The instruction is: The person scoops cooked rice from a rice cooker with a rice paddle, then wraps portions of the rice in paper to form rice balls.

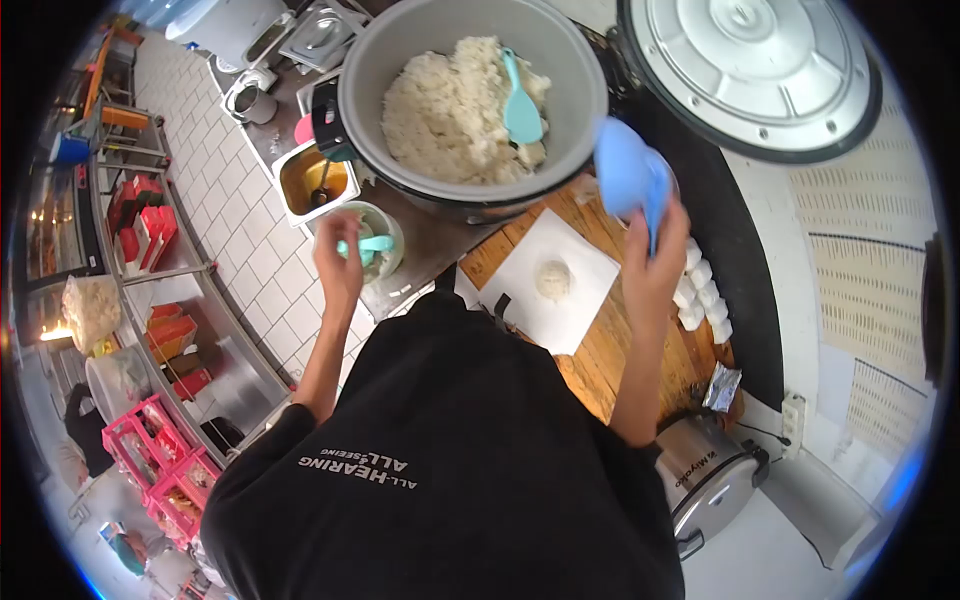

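Note:
My left hand (340, 262) is closed around the handle of a teal spoon (375, 243), whose other end sits over a round tub (393, 262) with pale contents. In my right hand (657, 250) is a blue plastic scoop (622, 170), blurred by motion, held up beside the large rice cooker. Between the hands, a white paper sheet (565, 310) lies on a wooden board (590, 385), with a small round mound of rice (552, 280) on it. Cooked rice (435, 115) fills much of the cooker pot (360, 90), and a teal rice paddle (521, 112) rests on it.
Several white wrapped pieces (705, 295) line the board's right side. The cooker's metal lid (750, 70) stands open at upper right. A metal container of brown sauce (312, 185) sits left of the pot. A second cooker (710, 480) is at lower right; shelves (185, 300) stand left.

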Demonstrator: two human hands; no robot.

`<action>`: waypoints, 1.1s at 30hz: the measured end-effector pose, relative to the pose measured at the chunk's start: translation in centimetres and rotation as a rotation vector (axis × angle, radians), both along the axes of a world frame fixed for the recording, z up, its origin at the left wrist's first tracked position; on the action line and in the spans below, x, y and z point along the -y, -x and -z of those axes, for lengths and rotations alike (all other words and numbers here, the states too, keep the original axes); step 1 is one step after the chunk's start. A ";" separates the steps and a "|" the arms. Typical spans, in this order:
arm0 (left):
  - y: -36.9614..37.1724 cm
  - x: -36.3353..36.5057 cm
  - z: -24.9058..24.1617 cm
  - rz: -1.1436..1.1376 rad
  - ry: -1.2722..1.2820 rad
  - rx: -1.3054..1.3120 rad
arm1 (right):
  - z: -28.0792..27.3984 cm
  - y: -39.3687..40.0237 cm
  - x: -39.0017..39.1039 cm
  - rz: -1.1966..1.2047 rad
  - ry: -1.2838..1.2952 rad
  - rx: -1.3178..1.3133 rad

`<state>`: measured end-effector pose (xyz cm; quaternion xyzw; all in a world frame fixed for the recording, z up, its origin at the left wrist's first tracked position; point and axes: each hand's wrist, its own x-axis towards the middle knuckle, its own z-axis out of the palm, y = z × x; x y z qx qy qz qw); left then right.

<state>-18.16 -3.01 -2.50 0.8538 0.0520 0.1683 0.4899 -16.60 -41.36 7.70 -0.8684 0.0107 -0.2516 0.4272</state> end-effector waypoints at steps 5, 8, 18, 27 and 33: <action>-10.0 -1.8 -3.2 -0.298 0.896 -0.202 | -0.8 -17.1 -7.7 -0.382 0.716 -0.488; -14.1 -1.2 -3.1 -0.046 1.041 0.005 | 4.3 -22.3 -11.7 -0.396 0.838 -0.511; -16.1 1.6 -4.4 -0.360 0.735 0.032 | 6.1 -21.1 -16.6 -0.674 0.774 -0.860; -16.3 1.4 -3.4 -0.369 0.735 0.055 | 3.3 -18.0 -18.9 -0.778 0.772 -0.868; -16.4 1.1 -4.4 -0.321 0.773 0.033 | 0.7 -18.4 -15.8 -0.909 0.606 -0.918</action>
